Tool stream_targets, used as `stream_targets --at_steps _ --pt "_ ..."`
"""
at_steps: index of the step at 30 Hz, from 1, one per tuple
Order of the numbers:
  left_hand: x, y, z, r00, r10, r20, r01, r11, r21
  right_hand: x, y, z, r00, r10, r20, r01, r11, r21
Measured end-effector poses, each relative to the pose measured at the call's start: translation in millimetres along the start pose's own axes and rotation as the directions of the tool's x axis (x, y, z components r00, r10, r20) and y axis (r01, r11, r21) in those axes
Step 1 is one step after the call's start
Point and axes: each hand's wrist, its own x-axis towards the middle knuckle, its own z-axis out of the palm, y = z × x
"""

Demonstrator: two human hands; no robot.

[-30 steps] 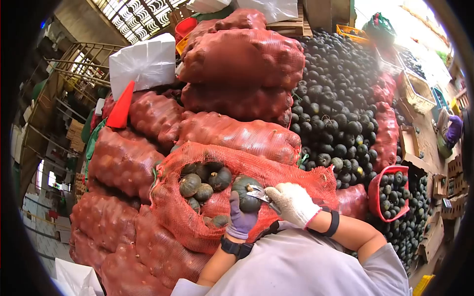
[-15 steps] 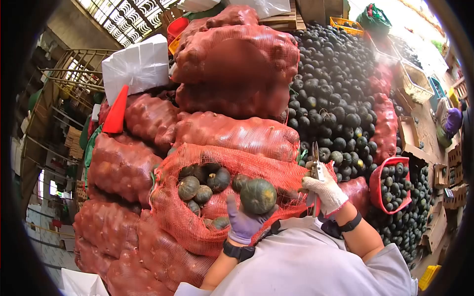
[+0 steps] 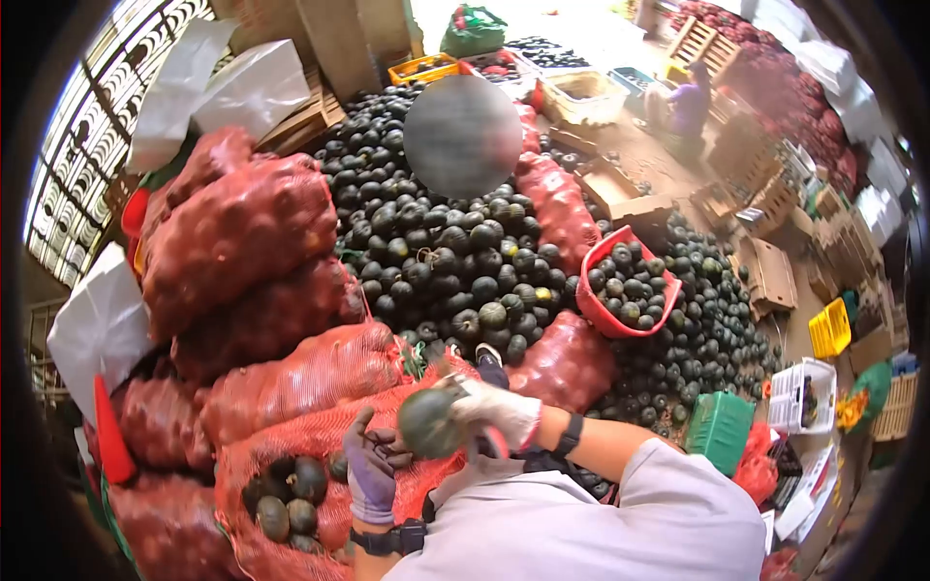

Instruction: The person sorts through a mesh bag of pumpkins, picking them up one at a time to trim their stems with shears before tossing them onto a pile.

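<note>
My left hand (image 3: 371,476), in a purple glove, has its fingers apart just left of a round dark green squash (image 3: 426,424). In a white glove, my right hand (image 3: 499,411) presses against the squash's right side and holds it up. That hand also grips pruning shears; a red handle (image 3: 498,443) shows below it, and the blades are blurred. Beneath my hands lies an opened red mesh sack (image 3: 247,455). Several squashes (image 3: 274,519) rest inside it at the lower left.
Filled red mesh sacks (image 3: 237,228) are stacked on the left beside an orange cone (image 3: 112,431). A large heap of squashes (image 3: 387,228) spreads ahead. To the right stand a red basket (image 3: 589,305) of squashes and a green crate (image 3: 722,426). A person (image 3: 688,105) is farther back.
The view has swung right. The squash has passed from my left palm to my right hand, which still has the shears. My left hand has come off the squash.
</note>
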Motion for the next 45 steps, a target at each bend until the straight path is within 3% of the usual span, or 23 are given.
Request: stream_targets --at_steps 3,5,6,7,10,13,15,16,17,18,19,20,22,24,27,28,30,32,35,38,41,44,45 --pt "2.4 -10.7 -15.6 0.975 -0.032 -0.219 -0.009 0.983 -0.183 -34.8 1.1 -74.8 0.927 -0.286 -0.242 0.352 0.886 0.302" --pt "2.1 -27.2 -54.8 0.953 -0.117 -0.279 0.051 0.971 -0.232 -49.9 -19.0 -119.4 0.804 -0.239 -0.544 0.476 0.807 0.350" --pt "-2.6 -32.8 -64.4 0.934 -0.122 -0.335 0.061 0.981 -0.186 -55.2 -14.2 -177.8 0.620 -0.437 -0.652 0.594 0.804 0.027" --pt "-7.2 -37.5 -72.8 0.910 -0.122 -0.395 0.072 0.987 -0.140 -63.3 -23.0 -206.7 0.435 -0.358 -0.826 0.588 0.808 -0.040" --pt "-16.9 -56.1 -99.3 0.889 -0.191 -0.416 0.160 0.981 -0.108 -89.9 -27.6 -310.0 0.154 -0.308 -0.939 0.755 0.649 -0.089" --pt "-10.1 -89.1 -122.0 0.870 -0.240 -0.432 0.328 0.934 0.142 -74.5 -69.2 -268.4 0.115 -0.406 -0.906 0.906 0.417 -0.072" --pt "1.8 -91.3 -81.8 0.953 -0.275 -0.129 0.304 0.860 0.411 -47.5 -76.4 -245.4 0.424 -0.591 -0.686 0.794 0.608 -0.033" --pt "5.0 -96.1 -63.3 0.951 -0.305 0.053 0.266 0.892 0.364 -26.6 -76.8 -208.6 0.499 -0.606 -0.619 0.709 0.696 -0.109" --pt "2.9 -93.3 -56.5 0.903 -0.288 0.318 0.046 0.801 0.597 -11.0 -77.8 -126.0 0.597 -0.588 -0.546 0.649 0.754 -0.102" --pt "10.8 -123.0 -70.8 0.843 -0.275 0.463 -0.063 0.804 0.591 4.6 -69.1 -88.4 0.785 -0.519 -0.339 0.575 0.813 0.087" --pt "6.5 -95.4 -47.5 0.801 -0.448 0.397 0.084 0.741 0.666 13.4 -55.2 -39.8 0.905 -0.412 -0.106 0.425 0.873 0.238" --pt "5.5 -71.2 -21.9 0.757 -0.607 0.243 0.264 0.624 0.736 19.6 -38.9 -10.4 0.966 -0.254 0.052 0.247 0.963 0.109" --pt "15.8 -108.9 -51.7 0.661 -0.680 0.319 0.376 0.667 0.644 31.3 -0.1 25.7 0.953 0.164 0.255 -0.015 0.865 -0.501" --pt "18.3 -141.3 -85.0 0.692 -0.591 0.415 0.383 0.788 0.483 52.3 36.6 31.9 0.883 0.285 0.373 0.166 0.553 -0.816" --pt "1.7 -137.7 -110.5 0.841 -0.503 0.201 0.298 0.740 0.603 113.3 45.4 3.6 0.967 0.256 -0.007 -0.127 0.455 -0.881" --pt "-3.2 -130.6 -119.7 0.877 -0.474 0.077 0.289 0.649 0.704 123.6 42.2 -9.1 0.991 0.038 -0.127 -0.132 0.342 -0.930" --pt "-6.1 -114.9 -141.0 0.957 0.068 -0.282 0.223 0.447 0.866 137.9 42.7 -38.9 0.945 -0.296 -0.137 0.082 0.623 -0.778" --pt "2.8 -97.4 -165.4 0.802 0.575 -0.160 0.300 -0.156 0.941 130.8 8.8 -33.1 0.941 -0.243 -0.234 0.107 0.873 -0.476" --pt "33.4 -91.4 -186.7 0.881 0.417 -0.223 0.433 -0.521 0.736 108.1 -6.8 -21.4 0.950 -0.255 -0.182 0.154 0.886 -0.438" --pt "62.2 -60.0 -168.4 0.827 0.068 -0.557 0.501 -0.538 0.678 76.9 -7.5 -8.9 0.977 -0.189 -0.096 0.117 0.859 -0.499" --pt "63.2 -44.3 -178.3 0.829 -0.096 -0.552 0.454 -0.460 0.763 49.7 5.3 0.9 0.978 -0.149 -0.143 0.062 0.871 -0.487" --pt "15.3 -28.1 -173.0 0.946 0.018 -0.323 0.313 0.199 0.929 32.2 12.3 4.8 0.983 -0.129 -0.131 0.014 0.764 -0.645" --pt "-7.6 -30.4 -168.1 0.964 0.116 -0.240 0.127 0.592 0.796 30.7 9.0 12.7 0.988 -0.080 -0.131 -0.041 0.687 -0.725"
